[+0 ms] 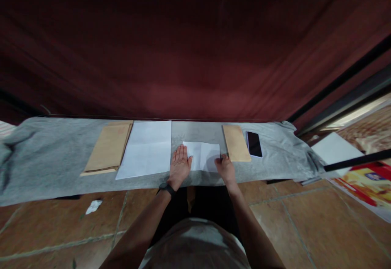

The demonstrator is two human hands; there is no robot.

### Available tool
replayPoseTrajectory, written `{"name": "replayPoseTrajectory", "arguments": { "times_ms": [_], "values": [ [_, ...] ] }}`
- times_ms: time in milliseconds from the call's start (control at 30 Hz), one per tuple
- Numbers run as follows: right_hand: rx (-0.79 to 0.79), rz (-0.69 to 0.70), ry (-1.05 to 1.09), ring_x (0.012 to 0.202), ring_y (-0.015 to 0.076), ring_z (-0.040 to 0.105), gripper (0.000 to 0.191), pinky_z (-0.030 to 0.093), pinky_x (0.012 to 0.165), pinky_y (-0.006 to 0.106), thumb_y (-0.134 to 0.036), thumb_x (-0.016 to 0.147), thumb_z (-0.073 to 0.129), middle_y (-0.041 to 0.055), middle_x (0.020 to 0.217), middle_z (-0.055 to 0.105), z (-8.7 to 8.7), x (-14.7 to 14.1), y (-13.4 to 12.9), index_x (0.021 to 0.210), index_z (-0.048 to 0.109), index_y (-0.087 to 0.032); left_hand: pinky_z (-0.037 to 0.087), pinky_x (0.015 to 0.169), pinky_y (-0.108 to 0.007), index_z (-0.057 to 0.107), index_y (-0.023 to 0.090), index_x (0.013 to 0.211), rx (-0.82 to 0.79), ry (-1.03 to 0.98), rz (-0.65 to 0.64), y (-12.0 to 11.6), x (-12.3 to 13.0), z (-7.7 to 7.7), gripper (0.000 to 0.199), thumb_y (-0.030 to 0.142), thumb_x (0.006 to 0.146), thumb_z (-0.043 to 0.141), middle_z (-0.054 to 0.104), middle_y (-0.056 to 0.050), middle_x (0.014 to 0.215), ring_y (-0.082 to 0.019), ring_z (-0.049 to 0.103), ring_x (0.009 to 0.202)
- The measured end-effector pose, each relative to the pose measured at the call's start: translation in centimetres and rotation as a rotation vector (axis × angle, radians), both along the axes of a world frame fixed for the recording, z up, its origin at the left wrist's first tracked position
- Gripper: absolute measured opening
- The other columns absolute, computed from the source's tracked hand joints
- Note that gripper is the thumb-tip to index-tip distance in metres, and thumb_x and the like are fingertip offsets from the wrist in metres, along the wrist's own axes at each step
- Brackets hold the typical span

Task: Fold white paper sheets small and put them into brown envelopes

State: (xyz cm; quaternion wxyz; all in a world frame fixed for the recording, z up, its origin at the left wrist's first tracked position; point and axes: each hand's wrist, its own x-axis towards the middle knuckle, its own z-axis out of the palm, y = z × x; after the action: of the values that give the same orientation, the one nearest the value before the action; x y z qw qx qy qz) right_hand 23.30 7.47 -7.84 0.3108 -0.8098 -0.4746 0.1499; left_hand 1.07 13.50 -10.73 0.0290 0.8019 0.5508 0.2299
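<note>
A small white sheet (pixel 207 155) with a vertical crease lies on the grey cloth in front of me. My left hand (pixel 180 165) rests flat at its left edge, fingers extended and the thumb apart. At the lower right corner of the sheet, my right hand (pixel 225 168) has its fingers curled against the paper edge. Just right of it lies a single brown envelope (pixel 236 143). Left of my left hand is a larger stack of white paper (pixel 148 147), its right edge close to the fingers.
Brown envelopes (pixel 106 147) are stacked left of the large paper. A phone (pixel 254 144) lies right of the single envelope. A dark red panel (pixel 183 77) rises behind the cloth-covered table (pixel 55 151). Black bars slant at the right; crumpled tissue (pixel 93 206) is on the floor.
</note>
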Motion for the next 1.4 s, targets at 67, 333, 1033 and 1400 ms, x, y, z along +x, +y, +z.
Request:
{"name": "replayPoseTrajectory", "arguments": {
  "times_ms": [67,333,1033,1400],
  "values": [
    [0.024,0.007,0.060,0.082,0.0254,0.069,0.020,0.049,0.070,0.031,-0.031,0.085,0.057,0.0120,0.085,0.073,0.0,0.2,0.1,0.095,0.069,-0.018,0.030,0.122,-0.056,0.027,0.006,0.159,-0.006,-0.008,-0.002,0.0,0.0,0.0,0.067,0.043,0.103,0.030,0.036,-0.020,0.161,-0.032,0.028,0.152],
    [0.203,0.076,0.261,0.061,0.0162,0.058,0.031,0.045,0.057,0.025,-0.048,0.088,0.052,-0.0013,0.063,0.063,2.7,0.2,1.1,0.076,0.061,-0.020,0.027,0.124,-0.053,0.031,0.006,0.157,-0.079,-0.181,-0.034,-0.4,-0.4,1.4,0.064,0.042,0.104,0.031,0.032,-0.020,0.163,-0.031,0.027,0.153],
    [0.415,0.643,-0.395,0.098,0.0211,0.071,0.025,0.056,0.090,0.037,-0.012,0.099,0.050,0.0071,0.108,0.076,0.8,-3.3,-5.8,0.110,0.069,-0.022,0.028,0.124,-0.048,0.055,0.023,0.142,-0.349,-1.041,0.122,-5.7,-1.4,3.5,0.058,0.059,0.097,0.049,0.053,-0.011,0.151,-0.027,0.046,0.142],
    [0.480,0.533,-0.467,0.102,0.0212,0.071,0.038,0.056,0.088,0.036,-0.012,0.100,0.047,0.0099,0.122,0.074,5.9,-3.7,-4.5,0.134,0.062,-0.020,0.056,0.093,-0.038,0.056,0.029,0.134,-0.793,-1.577,0.157,-8.9,3.7,10.5,0.066,0.049,0.076,0.081,0.063,-0.009,0.137,-0.027,0.062,0.124]
  ]
}}
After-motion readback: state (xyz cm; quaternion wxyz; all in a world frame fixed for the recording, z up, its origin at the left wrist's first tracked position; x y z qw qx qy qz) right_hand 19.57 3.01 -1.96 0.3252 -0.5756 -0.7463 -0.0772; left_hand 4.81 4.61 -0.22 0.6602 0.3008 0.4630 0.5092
